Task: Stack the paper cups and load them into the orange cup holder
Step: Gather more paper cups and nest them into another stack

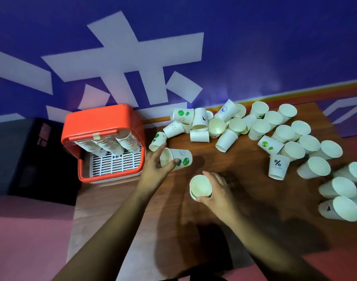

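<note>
Head view, items on hand. My left hand (pixel 156 166): fingers curled round a green-printed cup (pixel 180 159), held sideways near the orange cup holder (pixel 104 122). My right hand (pixel 216 189): wrapped round a second cup (pixel 200 186), mouth facing up. Holder: three stacks (pixel 110 144) inside. Loose cups (pixel 285 134): scattered across the table (pixel 214 230). Risk, as I judge it: nesting the two off-line would crumple a rim; squeezing hard would dent the thin paper.

each hand (pixel 156 166) (pixel 215 190) grips a paper cup (pixel 176 159) (pixel 200 186) beside the orange cup holder (pixel 104 122).
</note>
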The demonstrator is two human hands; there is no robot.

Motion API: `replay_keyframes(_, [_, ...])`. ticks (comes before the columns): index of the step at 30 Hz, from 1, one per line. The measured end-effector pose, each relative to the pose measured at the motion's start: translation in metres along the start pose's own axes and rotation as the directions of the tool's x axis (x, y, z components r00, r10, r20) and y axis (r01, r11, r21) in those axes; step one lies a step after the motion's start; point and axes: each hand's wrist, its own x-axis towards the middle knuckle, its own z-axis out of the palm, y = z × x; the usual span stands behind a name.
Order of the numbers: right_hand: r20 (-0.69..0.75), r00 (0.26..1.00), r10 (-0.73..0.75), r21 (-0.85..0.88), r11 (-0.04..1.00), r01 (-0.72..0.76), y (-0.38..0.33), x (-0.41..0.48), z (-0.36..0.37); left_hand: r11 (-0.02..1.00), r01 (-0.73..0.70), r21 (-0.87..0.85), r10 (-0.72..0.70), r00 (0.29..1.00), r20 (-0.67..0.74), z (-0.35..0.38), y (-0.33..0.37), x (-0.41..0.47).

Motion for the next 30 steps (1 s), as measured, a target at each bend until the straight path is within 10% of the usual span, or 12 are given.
replay_keyframes(19, [0.023,0.967,0.255,0.095,0.962,-0.256,0.067,-0.010,-0.018,0.880,-0.214,0.424,-0.011,0.883,0.469,0.070,-0.025,-0.029])
replay_keyframes(30, [0.047,0.934,0.355,0.276,0.894,-0.354,0.089,-0.054,0.005,0.921,-0.256,0.294,0.009,0.767,0.641,0.126,-0.041,-0.035])
